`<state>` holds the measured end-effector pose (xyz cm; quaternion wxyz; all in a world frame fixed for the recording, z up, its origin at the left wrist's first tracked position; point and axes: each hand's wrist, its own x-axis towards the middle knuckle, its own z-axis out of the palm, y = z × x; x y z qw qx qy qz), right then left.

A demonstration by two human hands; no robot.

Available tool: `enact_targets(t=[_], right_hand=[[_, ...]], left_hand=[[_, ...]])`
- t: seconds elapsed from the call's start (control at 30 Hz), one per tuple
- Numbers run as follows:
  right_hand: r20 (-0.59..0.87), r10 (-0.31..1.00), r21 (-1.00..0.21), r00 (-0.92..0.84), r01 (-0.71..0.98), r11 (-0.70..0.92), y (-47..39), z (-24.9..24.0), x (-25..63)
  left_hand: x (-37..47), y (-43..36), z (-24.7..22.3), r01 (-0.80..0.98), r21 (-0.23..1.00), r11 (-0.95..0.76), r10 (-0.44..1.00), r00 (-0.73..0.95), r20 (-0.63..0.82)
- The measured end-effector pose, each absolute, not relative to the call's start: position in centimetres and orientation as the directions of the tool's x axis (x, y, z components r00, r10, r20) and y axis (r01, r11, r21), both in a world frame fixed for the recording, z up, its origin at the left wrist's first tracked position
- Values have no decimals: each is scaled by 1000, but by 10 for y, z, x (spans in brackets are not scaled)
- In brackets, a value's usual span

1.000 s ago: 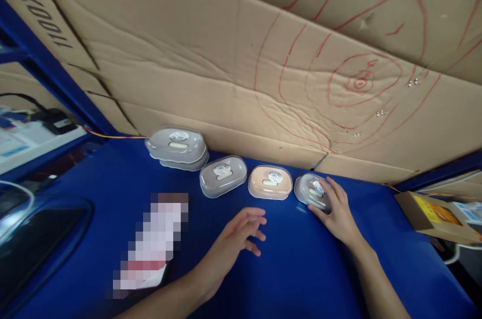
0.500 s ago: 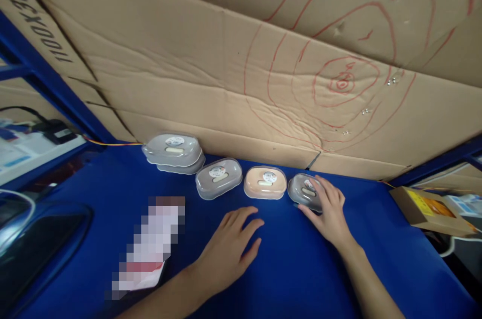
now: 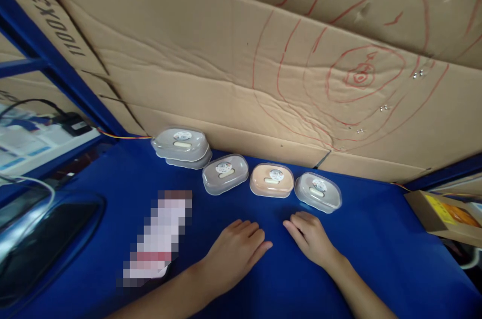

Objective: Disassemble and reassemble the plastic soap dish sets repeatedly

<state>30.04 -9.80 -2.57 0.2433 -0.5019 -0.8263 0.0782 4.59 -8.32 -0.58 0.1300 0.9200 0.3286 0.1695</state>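
My left hand (image 3: 238, 252) rests on the blue tabletop, its fingers loosely curled under and the thumb out to the right, holding nothing that I can see. Across from it my right hand (image 3: 311, 236) is also curled, thumb against the fingers, just in front of a grey oval case with a clear cover (image 3: 319, 192) and apart from it. Beside that case, to the left, sits a peach one (image 3: 271, 181). Further left comes another grey case (image 3: 225, 175), tilted on the table plane, then a stack of two grey cases (image 3: 181, 145). Each visible top bears a round label.
A cardboard wall (image 3: 211, 68) with red drawn rings stands behind the cases. A blurred-out flat object (image 3: 161, 233) lies left of my left hand. A black device (image 3: 56, 238) with cables is at far left, a cardboard box (image 3: 446, 216) at far right.
My right hand has let go of the rightmost grey case, drawn back toward me and curled up. My left hand's spread fingers have folded in. The view has shifted slightly.
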Motion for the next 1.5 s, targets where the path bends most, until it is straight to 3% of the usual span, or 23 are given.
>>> enact_targets(t=[0.17, 0.43, 0.57, 0.73, 0.9, 1.17, 1.5], right_hand=[[273, 876, -357, -398, 804, 476, -100, -25, 299], [236, 887, -365, -396, 810, 459, -99, -22, 297], [221, 887, -374, -405, 805, 461, -99, -21, 298], [204, 888, -384, -413, 800, 460, -99, -22, 298], [193, 890, -391, -414, 799, 457, -99, -21, 297], [173, 896, -402, -410, 801, 444, -99, -22, 298], [163, 893, -408, -419, 796, 448, -99, -22, 297]], left_hand=[[42, -86, 1, 613, 328, -719, 690, 684, 236], [31, -74, 0, 908, 191, -373, 909, 317, 270], [25, -68, 7, 948, 100, -302, 926, 267, 267], [20, -68, 12, 967, 87, -240, 947, 214, 242], [18, -67, 11, 969, 95, -227, 956, 203, 212], [18, -62, 13, 932, 107, -346, 891, 291, 348], [15, -41, 9, 948, -32, -316, 886, 307, 347]])
